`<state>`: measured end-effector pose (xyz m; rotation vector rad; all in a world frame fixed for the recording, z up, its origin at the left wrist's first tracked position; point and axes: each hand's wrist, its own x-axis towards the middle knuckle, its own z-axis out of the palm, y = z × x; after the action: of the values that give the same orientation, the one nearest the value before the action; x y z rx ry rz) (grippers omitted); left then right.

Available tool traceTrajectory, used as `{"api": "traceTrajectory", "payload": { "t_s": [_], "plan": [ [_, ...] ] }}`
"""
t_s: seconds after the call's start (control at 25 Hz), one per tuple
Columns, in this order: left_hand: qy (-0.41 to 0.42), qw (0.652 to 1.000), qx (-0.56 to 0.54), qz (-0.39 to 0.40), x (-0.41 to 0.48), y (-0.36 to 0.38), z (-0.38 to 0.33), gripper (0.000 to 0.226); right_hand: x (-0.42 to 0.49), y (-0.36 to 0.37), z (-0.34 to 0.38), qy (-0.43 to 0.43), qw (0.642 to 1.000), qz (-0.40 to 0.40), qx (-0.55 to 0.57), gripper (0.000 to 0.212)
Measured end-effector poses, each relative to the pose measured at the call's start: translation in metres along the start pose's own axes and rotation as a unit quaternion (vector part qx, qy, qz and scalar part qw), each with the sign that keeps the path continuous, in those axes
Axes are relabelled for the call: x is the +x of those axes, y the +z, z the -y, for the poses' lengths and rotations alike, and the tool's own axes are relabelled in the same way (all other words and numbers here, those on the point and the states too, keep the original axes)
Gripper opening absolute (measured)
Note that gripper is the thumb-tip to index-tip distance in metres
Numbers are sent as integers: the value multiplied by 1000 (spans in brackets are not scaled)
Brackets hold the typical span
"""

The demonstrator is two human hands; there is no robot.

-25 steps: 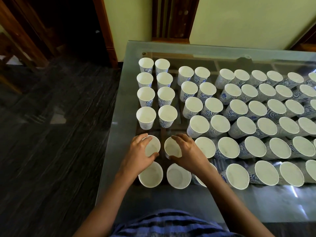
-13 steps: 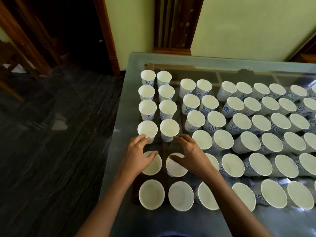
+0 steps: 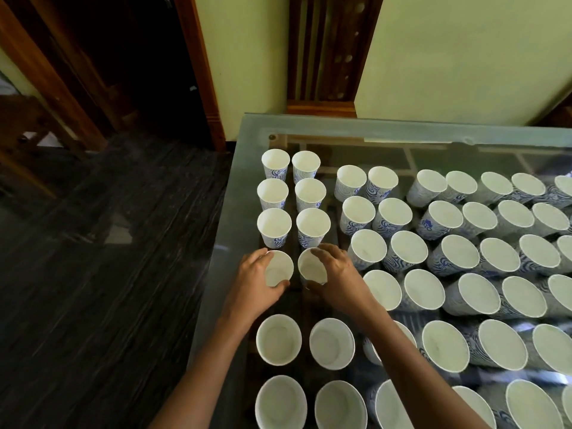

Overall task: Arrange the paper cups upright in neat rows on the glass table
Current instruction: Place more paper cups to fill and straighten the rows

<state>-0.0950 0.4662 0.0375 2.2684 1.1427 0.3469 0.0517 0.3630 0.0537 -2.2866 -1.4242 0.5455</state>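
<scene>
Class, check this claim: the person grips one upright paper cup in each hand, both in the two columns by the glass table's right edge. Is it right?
No. In the head view the left hand grips the left cup and the right hand the right cup, but both are in the two columns by the left edge of the glass table, not the right.

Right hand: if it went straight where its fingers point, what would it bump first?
Likely the next cup ahead in that column. The right hand grips a held cup that sits just short of it; the gap is hard to judge.
</scene>
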Motion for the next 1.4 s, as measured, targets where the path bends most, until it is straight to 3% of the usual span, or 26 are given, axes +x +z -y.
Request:
{"api": "traceTrajectory", "payload": {
  "t_s": [0.8, 1.12, 1.24, 1.4],
  "plan": [
    [36, 998, -13, 44, -22, -3, -7, 67, -35, -9, -6, 5, 1000, 10, -27, 79],
    [33, 999, -18, 2, 46, -12, -9, 60, 37, -22, -7, -2, 999, -14, -32, 65],
    [24, 1000, -5, -15, 75, -11, -9, 67, 69, -24, -6, 16, 999, -44, 7, 72],
    [5, 1000, 2, -13, 92, -5, -4, 68, 91, -19, -7, 26, 1000, -17, -2, 75]
  ]
}}
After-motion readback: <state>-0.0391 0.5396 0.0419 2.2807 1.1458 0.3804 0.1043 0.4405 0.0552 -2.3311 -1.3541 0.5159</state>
